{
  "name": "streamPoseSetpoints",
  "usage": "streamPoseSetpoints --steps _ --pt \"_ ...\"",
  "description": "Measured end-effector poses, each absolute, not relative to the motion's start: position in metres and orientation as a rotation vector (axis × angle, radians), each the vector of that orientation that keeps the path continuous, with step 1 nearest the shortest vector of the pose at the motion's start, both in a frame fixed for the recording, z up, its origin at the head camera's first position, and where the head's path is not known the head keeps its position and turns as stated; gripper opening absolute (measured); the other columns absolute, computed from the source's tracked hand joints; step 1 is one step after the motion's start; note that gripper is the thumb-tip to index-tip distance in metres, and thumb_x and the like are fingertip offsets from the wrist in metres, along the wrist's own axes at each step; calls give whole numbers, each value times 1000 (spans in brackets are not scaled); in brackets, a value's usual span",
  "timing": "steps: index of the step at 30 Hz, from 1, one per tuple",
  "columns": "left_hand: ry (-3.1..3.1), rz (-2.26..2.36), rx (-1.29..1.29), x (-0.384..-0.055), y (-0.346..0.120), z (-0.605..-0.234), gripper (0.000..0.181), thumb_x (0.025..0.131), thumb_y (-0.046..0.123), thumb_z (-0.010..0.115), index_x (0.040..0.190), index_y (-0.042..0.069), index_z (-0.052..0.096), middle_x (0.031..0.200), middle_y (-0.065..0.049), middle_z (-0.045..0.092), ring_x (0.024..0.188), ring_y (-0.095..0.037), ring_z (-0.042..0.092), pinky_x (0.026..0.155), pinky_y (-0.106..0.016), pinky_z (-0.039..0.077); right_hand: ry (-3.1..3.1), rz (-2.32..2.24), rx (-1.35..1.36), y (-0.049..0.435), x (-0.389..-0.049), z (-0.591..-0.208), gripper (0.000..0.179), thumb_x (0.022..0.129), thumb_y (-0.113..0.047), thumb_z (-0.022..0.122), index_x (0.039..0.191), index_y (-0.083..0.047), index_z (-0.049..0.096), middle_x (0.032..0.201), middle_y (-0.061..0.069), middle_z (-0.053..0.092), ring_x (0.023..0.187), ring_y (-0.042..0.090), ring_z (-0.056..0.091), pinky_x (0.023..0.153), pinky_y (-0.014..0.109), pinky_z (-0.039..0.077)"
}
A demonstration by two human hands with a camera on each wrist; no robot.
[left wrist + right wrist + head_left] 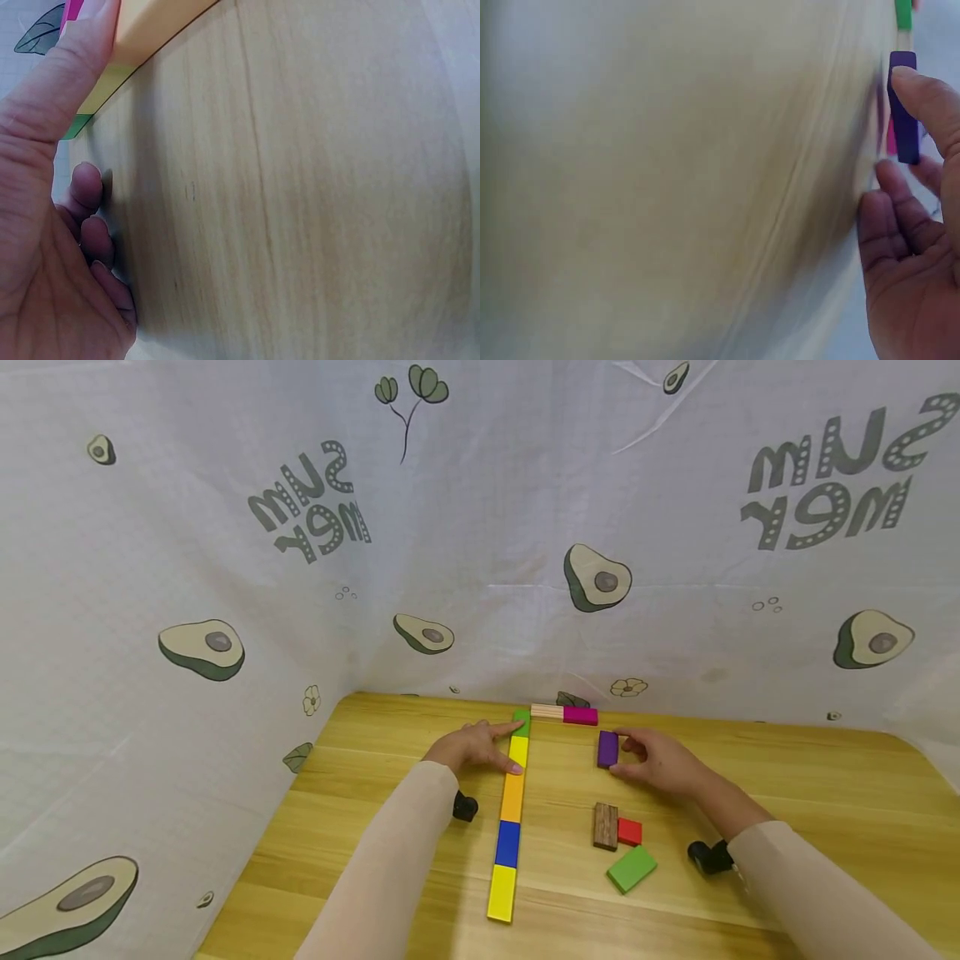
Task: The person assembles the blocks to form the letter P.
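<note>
A straight row of blocks runs away from me: a yellow block point(501, 895), a blue block point(507, 844), an orange block point(512, 800), a second yellow block point(518, 750) and a green block point(523, 717). My left hand point(472, 747) rests at this row, its extended index finger on the green block and its thumb near where yellow meets orange. Between thumb and fingertips my right hand point(663, 762) pinches a purple block point(608, 750); the right wrist view shows the purple block point(904, 112) lifted above the table. From the green end, a pale striped block point(547, 712) and a magenta block point(581, 716) extend rightward.
Loose on the wooden table point(555, 902) lie a dark brown block point(605, 827), a red block point(630, 832) and another green block point(632, 869), all nearer me than the right hand. An avocado-print cloth point(480, 527) hangs behind the table's back edge and along its left side.
</note>
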State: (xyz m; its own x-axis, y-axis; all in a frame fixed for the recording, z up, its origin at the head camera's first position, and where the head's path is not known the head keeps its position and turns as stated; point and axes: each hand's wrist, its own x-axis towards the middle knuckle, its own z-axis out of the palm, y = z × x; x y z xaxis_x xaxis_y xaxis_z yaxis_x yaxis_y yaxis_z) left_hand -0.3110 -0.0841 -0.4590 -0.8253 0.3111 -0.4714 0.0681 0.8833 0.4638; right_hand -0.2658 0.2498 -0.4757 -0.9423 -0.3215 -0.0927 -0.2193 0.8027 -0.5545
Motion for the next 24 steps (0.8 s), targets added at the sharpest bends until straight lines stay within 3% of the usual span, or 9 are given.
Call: streamPoseSetpoints --steps 11,16,24 --pt "2497 578 266 -314 -84 -462 94 75 65 81 152 63 27 168 -5 27 154 -38 25 117 -71 29 2775 -791 -416 256 -289 -473 77 94 -40 74 149 4 44 110 15 67 96 25 61 87 45 54" --pt "2503 576 293 -314 -84 -461 93 77 64 80 154 60 27 166 -8 30 152 -38 27 117 -70 30 2729 -803 -405 255 -291 -468 78 94 -40 74 150 5 42 106 11 66 91 21 57 80 35 50" --pt "2508 557 304 -313 -85 -460 93 79 65 79 155 59 26 165 -9 32 150 -36 30 117 -68 31 2648 -838 -393 256 -295 -465 78 94 -36 75 151 4 41 102 9 63 88 20 53 75 31 46"
